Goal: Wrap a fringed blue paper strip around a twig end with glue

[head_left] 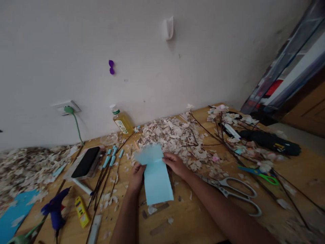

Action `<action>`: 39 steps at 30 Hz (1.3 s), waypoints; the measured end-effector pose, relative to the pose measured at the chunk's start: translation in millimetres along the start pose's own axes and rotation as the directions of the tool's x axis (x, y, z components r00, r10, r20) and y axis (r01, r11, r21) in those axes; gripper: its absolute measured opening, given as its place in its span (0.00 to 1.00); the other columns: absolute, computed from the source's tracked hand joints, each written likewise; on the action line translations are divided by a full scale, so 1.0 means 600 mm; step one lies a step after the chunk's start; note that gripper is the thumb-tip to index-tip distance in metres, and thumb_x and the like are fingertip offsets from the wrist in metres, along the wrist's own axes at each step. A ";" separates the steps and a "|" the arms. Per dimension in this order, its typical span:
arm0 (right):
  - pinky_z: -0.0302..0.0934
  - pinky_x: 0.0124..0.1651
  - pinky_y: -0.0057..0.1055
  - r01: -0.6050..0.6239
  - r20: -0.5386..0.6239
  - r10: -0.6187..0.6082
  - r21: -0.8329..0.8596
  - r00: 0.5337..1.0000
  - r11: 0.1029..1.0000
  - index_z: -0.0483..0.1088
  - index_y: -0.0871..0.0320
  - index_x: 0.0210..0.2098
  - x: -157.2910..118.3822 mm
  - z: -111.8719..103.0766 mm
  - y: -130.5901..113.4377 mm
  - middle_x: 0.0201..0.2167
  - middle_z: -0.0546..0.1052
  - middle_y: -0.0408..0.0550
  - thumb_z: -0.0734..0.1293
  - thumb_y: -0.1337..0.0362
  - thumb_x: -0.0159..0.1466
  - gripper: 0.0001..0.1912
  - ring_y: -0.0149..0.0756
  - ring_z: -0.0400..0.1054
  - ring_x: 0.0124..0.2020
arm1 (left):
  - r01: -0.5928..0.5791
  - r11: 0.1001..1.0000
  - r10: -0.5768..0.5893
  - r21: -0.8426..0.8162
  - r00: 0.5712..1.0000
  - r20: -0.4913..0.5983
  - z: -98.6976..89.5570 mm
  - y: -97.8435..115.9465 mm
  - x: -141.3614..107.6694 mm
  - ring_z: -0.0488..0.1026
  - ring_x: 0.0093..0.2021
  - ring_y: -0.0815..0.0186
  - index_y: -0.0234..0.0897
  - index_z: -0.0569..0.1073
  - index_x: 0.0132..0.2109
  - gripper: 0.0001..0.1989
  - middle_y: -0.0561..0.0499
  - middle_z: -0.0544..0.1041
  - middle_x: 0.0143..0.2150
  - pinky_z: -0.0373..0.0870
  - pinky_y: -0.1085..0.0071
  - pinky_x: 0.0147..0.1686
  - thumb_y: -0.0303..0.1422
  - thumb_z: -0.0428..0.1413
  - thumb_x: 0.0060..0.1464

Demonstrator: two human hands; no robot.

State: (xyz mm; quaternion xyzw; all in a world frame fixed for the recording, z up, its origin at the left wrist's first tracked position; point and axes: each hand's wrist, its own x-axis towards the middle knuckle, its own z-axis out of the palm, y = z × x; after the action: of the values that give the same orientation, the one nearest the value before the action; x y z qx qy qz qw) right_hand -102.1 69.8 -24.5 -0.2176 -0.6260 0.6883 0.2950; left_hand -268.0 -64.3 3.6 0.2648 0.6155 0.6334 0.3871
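Observation:
A sheet of light blue paper (157,183) with a crease across it is held up between my two hands over the wooden table. My left hand (137,173) pinches its left edge near the crease. On the opposite edge, my right hand (175,163) grips it with thumb and fingers. Above the crease, the upper part of the paper is blurred. Large grey-handled scissors (230,188) lie to the right of my right forearm. Left of my left hand are thin dark sticks (103,181) with light blue paper tips.
Dried petals (169,134) are heaped behind the paper. A bottle of yellow liquid (122,120) stands by the wall. At left lie a phone (86,162), a blue glue gun (56,210) and a yellow box cutter (82,211). Flowering branches (220,135) and blue-green scissors (259,173) lie right.

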 end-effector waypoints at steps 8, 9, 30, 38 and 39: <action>0.59 0.41 0.33 0.059 -0.002 -0.059 0.003 0.998 0.998 0.75 0.57 0.35 -0.014 -0.009 -0.021 0.32 0.74 0.45 0.62 0.52 0.67 0.17 0.38 0.65 0.35 | -0.057 0.998 0.057 0.006 0.996 0.075 0.005 -0.003 -0.006 0.66 0.26 0.68 0.37 0.74 0.36 0.23 0.53 0.71 0.27 0.62 0.73 0.25 0.53 0.63 0.48; 0.60 0.41 0.33 0.068 -0.004 -0.068 0.001 0.998 0.998 0.75 0.57 0.38 -0.016 -0.008 -0.021 0.35 0.74 0.46 0.62 0.50 0.67 0.17 0.38 0.66 0.37 | -0.064 0.998 0.063 0.014 0.995 0.073 0.006 -0.004 -0.004 0.65 0.24 0.69 0.37 0.73 0.37 0.22 0.55 0.70 0.26 0.61 0.74 0.24 0.51 0.66 0.45; 0.67 0.52 0.41 0.368 -0.188 -0.388 -0.133 0.902 0.920 0.79 0.50 0.42 -0.021 0.001 -0.017 0.41 0.81 0.49 0.70 0.56 0.64 0.09 0.42 0.74 0.46 | -0.472 0.740 0.580 0.479 0.809 -0.098 -0.009 -0.016 -0.010 0.74 0.55 0.51 0.38 0.74 0.55 0.32 0.42 0.76 0.53 0.71 0.54 0.57 0.45 0.68 0.45; 0.69 0.47 0.36 0.210 -0.278 -0.199 0.011 0.940 0.978 0.73 0.53 0.49 -0.008 -0.004 0.003 0.42 0.81 0.48 0.73 0.55 0.59 0.20 0.40 0.76 0.43 | -0.206 0.963 0.232 0.174 0.963 -0.141 -0.007 -0.020 -0.014 0.73 0.30 0.66 0.37 0.77 0.47 0.26 0.50 0.77 0.34 0.70 0.72 0.30 0.50 0.66 0.47; 0.69 0.46 0.36 0.192 -0.286 -0.178 0.022 0.942 0.981 0.73 0.54 0.49 -0.006 -0.005 0.006 0.43 0.81 0.49 0.73 0.55 0.59 0.20 0.40 0.76 0.43 | -0.215 0.958 0.247 0.189 0.953 -0.172 -0.006 -0.019 -0.011 0.72 0.29 0.67 0.36 0.77 0.42 0.25 0.50 0.76 0.32 0.69 0.72 0.29 0.51 0.67 0.45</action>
State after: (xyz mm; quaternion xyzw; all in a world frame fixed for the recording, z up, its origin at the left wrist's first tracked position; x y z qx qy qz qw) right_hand -98.0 69.2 -28.8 -0.2466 -0.5779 0.6347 0.4499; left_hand -265.4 -72.3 -7.2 0.3039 0.6663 0.6429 0.2245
